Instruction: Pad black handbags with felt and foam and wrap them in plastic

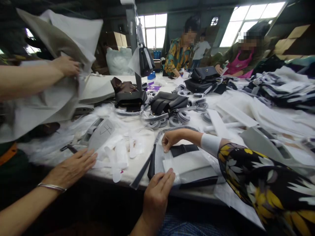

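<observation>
A dark bag with a grey covering lies in front of me at the table's edge, with clear film around it. A white padded sheet lies across the bag. My left hand is at the sheet's near left corner, fingers bent together on it. Reaching over from the right in a floral sleeve, my right hand is closed, fingertips down on the bag's upper left part. What it pinches is too small to tell. A dark strap hangs over the table edge left of the bag.
From the left, another person's braceleted hand rests near white strips; another hand lifts a large sheet. Dark bags, coiled straps and a post stand beyond. Two people work across the table; sheets pile up right.
</observation>
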Demonstrator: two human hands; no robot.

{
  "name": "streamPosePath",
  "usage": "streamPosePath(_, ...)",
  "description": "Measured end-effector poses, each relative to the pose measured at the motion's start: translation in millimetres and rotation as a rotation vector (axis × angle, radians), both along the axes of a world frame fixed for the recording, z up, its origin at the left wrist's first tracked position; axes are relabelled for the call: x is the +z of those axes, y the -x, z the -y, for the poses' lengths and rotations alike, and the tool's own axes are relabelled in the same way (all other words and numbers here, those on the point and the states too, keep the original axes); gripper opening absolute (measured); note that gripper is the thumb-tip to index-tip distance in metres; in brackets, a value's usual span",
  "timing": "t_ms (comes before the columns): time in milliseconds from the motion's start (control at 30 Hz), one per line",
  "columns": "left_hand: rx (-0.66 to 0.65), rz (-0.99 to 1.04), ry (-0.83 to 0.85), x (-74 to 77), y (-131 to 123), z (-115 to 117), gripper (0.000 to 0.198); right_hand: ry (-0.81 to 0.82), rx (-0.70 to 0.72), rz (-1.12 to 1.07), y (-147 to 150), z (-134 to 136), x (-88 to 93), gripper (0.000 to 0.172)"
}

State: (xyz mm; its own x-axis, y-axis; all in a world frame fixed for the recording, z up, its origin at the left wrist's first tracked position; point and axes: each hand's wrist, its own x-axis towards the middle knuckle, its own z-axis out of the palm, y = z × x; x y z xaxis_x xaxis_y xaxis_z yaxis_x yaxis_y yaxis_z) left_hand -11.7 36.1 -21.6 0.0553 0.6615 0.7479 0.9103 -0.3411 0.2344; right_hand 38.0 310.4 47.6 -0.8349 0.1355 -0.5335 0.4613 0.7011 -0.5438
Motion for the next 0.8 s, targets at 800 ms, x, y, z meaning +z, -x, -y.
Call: streamPosePath(800, 0.041, 0.04, -0.054, -9.1, -5.3, -0.3, 0.04, 0.047, -0.401, -0.204, -39.8, 43.8, -12.3, 0.081)
